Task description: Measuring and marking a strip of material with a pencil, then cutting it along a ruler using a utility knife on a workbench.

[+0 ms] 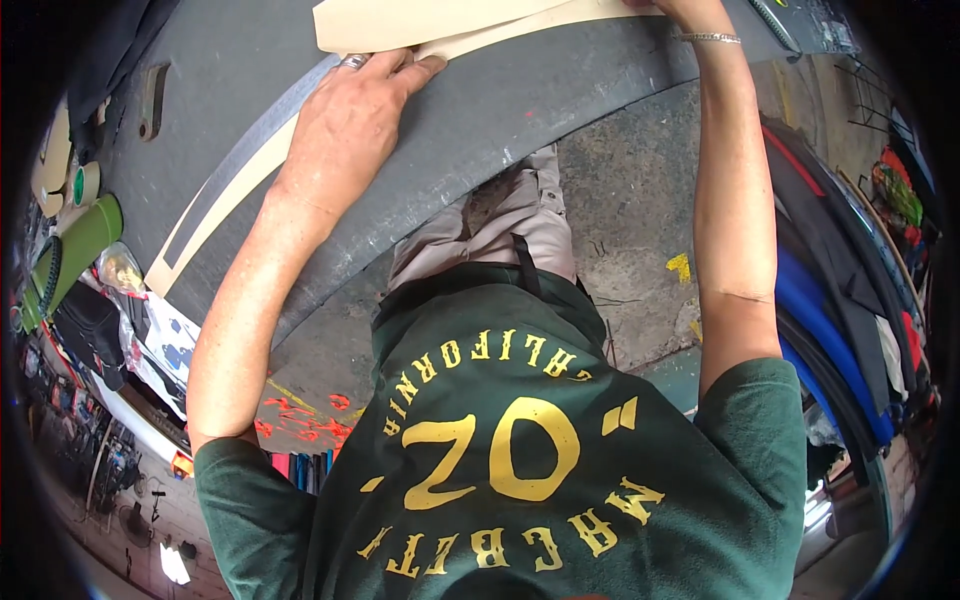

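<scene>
A long cream sheet (420, 24), stiff and paper-like, runs along the far part of the dark grey work table (470, 120). Its narrow curved tail (222, 212) reaches down to the left, beside a bluish-grey strip (235, 160). My left hand (345, 130), with a ring on one finger, is closed at the sheet's lower edge; the thumb lies along it and the other fingertips are partly hidden. At the top edge of the view, my right hand (690, 14) grips the sheet's right end, its fingers partly cut off. A bracelet circles that wrist.
A flat dark tool (152, 102) lies on the table's left side. Beyond stand a green roll (85, 245) and a tape roll (87, 183). A coiled cord (775, 25) rests at the top right. Blue and black sheet material (830, 310) is stacked on the right.
</scene>
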A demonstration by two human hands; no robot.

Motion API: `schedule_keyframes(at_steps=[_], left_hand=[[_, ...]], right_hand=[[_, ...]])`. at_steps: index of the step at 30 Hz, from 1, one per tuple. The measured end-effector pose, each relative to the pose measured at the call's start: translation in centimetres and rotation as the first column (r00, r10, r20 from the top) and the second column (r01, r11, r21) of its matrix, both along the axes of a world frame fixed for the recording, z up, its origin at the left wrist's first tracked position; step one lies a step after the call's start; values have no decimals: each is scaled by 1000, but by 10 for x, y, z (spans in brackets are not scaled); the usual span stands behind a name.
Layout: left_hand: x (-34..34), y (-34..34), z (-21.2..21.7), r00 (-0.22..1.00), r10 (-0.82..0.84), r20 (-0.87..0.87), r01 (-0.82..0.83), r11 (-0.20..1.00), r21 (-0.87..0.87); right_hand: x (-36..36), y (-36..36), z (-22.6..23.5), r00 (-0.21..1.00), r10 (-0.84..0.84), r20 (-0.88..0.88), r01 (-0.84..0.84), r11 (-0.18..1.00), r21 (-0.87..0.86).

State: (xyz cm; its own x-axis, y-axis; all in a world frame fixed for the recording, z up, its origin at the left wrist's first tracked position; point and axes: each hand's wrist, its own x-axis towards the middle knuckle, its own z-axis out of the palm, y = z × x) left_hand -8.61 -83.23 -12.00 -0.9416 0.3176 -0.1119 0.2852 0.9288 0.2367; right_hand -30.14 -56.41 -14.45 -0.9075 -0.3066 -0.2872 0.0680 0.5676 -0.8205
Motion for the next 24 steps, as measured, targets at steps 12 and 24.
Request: schedule_keyframes(at_steps=[12,24], left_hand=[[-15,18,2,999,-46,23,48,996,-76],[-22,31,-14,998,-31,-47,34,997,73]], right_hand=[[4,3,-7,998,-47,-34,47,999,-9],[3,9,-16,993,-8,-120,2,999,-49]])
